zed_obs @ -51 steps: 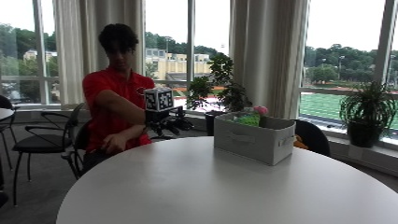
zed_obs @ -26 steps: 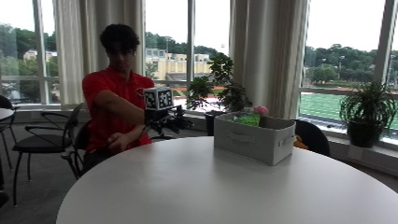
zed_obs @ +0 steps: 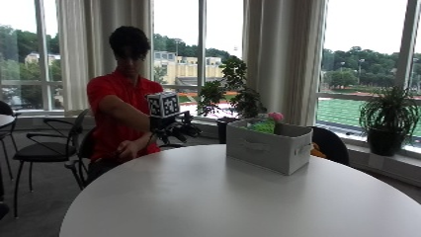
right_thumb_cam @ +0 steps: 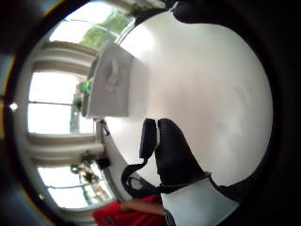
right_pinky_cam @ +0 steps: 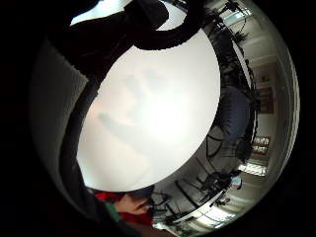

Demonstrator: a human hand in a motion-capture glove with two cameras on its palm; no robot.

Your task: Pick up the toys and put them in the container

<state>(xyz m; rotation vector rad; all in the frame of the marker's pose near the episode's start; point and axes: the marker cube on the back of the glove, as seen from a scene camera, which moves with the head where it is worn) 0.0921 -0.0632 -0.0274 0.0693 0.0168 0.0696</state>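
i sit at the far edge of a round white table (zed_obs: pixel 250 197), in a red shirt. my gloved right hand (zed_obs: pixel 176 129) is held up in the air above that far edge, beside the container (zed_obs: pixel 268 147) and apart from it, touching nothing. its fingers are relaxed and hold nothing; in the thumb side palm view a black gloved finger (right_thumb_cam: pixel 171 155) reaches out over the bare tabletop (right_thumb_cam: pixel 211 103), and in the little finger side view the hand's shadow (right_pinky_cam: pixel 131 123) falls spread on the white surface (right_pinky_cam: pixel 163 89). my bare left hand (zed_obs: pixel 133 147) rests at the table's edge nearest my body, loosely curled, and i cannot tell whether it touches the top.

the container is a grey fabric box with a handle strap on its side, standing upright on the far part of the table, toward the windows. the toys (zed_obs: pixel 266 123) are inside it: something green and something pink stick up above the rim. from the thumb side palm view the box (right_thumb_cam: pixel 115 82) shows with a bit of green at its open top.

potted plants (zed_obs: pixel 388 118) stand on the window ledge behind the table, and dark chairs (zed_obs: pixel 39 148) stand on the floor beside me.
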